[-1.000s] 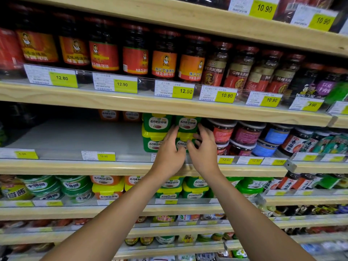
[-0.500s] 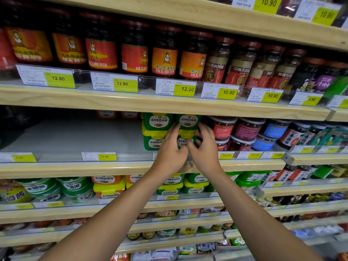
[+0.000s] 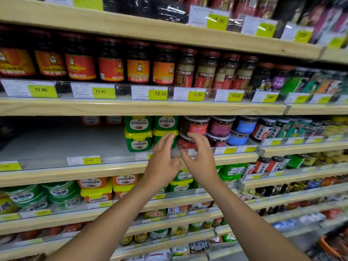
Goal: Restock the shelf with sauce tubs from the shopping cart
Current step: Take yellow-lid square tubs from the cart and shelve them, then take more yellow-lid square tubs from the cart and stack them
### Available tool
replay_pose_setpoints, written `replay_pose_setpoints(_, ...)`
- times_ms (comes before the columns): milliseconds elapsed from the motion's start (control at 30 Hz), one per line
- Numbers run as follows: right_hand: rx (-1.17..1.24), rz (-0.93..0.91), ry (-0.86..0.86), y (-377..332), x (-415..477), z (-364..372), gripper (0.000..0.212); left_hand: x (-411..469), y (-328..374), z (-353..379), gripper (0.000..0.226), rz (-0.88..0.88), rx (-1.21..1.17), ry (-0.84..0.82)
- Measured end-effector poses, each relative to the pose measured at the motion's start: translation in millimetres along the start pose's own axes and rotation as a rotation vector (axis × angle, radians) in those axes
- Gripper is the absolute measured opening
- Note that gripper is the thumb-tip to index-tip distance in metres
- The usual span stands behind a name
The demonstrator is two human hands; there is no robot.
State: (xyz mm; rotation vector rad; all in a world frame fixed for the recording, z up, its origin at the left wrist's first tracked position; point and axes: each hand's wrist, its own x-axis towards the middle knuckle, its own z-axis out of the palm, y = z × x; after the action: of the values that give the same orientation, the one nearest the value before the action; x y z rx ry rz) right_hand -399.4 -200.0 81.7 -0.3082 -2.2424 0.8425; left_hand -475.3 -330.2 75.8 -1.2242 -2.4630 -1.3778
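In the head view, four green sauce tubs (image 3: pixel 138 135) sit in two stacks of two on the middle shelf (image 3: pixel 113 171), next to a red jar (image 3: pixel 194 127). The left hand (image 3: pixel 162 162) and right hand (image 3: pixel 200 162) hover just in front, with loose fingers, holding nothing.

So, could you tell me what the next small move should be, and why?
Probably draw both hands back to fetch another tub: the left hand and right hand are open and empty, the green tubs stand stacked, and bare shelf lies left of them.
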Motion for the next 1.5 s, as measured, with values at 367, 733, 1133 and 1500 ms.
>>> replay_pose_setpoints(367,-0.674,0.155,-0.217,110,-164,-191,0.085,-88,78,145,0.087,0.296,0.520,-0.306)
replay_pose_setpoints(733,-0.705,0.607,-0.171,195,-359,-359,0.088,-179,175,342,0.081,0.379,0.473,-0.700)
replay_pose_setpoints(1133,-0.538,1.081,0.043,272,-437,-471,0.084,-183,272,511,0.080,0.468,0.312,-0.992)
replay_pose_setpoints(1500,-0.458,1.280,0.121,398,-402,-554,0.089,-95,327,683,0.080,0.445,0.149,-1.193)
